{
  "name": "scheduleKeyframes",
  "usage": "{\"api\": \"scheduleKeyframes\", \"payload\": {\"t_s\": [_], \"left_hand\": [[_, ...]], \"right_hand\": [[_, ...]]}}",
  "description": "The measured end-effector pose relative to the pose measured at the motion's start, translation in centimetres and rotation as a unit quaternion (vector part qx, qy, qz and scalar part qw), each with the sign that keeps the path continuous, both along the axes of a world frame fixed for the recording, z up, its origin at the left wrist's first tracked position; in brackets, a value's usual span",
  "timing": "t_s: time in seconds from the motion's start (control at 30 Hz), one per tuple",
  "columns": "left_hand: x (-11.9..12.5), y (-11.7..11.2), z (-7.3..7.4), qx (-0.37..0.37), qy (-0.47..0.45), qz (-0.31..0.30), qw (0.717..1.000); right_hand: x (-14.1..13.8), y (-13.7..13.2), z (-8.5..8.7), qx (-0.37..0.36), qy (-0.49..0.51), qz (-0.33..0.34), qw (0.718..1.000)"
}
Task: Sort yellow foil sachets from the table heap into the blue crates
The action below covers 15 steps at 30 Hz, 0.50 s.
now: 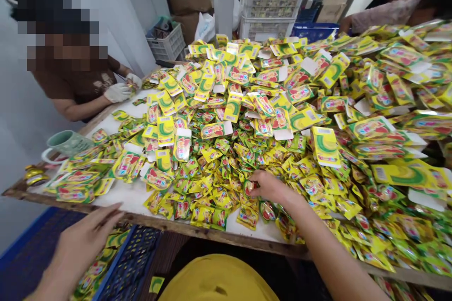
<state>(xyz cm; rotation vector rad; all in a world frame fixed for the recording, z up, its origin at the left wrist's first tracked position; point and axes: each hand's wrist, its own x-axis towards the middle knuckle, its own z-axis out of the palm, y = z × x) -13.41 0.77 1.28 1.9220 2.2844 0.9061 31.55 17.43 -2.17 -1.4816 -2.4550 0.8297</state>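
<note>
My right hand reaches into a spread of small yellow-and-green candy packets near the table's front edge. Its thumb and fingers pinch one candy packet with a red picture on it. My left hand hovers at the front edge on the left, fingers stretched out and nothing in them. Below it, more packets lie in a blue crate. Closest to those fingers on the tabletop are flat printed candy boxes. A large heap of such boxes rises behind the loose packets.
A person with white gloves works at the table's far left side. Another person's sleeve shows at the back right. A green mug and a small jar stand at the left corner. Stacked white crates are behind the table.
</note>
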Motion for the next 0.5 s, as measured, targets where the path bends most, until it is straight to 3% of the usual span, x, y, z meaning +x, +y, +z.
{"api": "scheduleKeyframes", "payload": {"t_s": [0.17,0.23,0.3,0.4,0.47,0.5], "left_hand": [[12.9,14.7,2.5,0.065,-0.02,-0.258,0.964],[16.4,20.3,2.7,0.066,0.021,-0.292,0.954],[18.4,24.3,2.8,0.053,0.046,-0.291,0.954],[19.2,26.4,3.4,0.051,0.037,-0.266,0.962],[19.5,24.7,4.0,0.068,0.015,-0.231,0.97],[19.8,23.1,4.2,0.07,0.0,-0.224,0.972]], "right_hand": [[-0.7,-2.0,1.0,0.055,-0.048,-0.018,0.997],[-0.9,-3.2,1.2,0.068,-0.06,-0.024,0.996],[-0.8,-4.4,1.2,0.083,-0.064,-0.039,0.994],[-0.2,-6.1,1.5,0.088,-0.004,-0.097,0.991],[0.3,-6.7,2.2,0.082,0.116,-0.177,0.974],[0.3,-6.8,2.8,0.082,0.195,-0.225,0.951]]}}
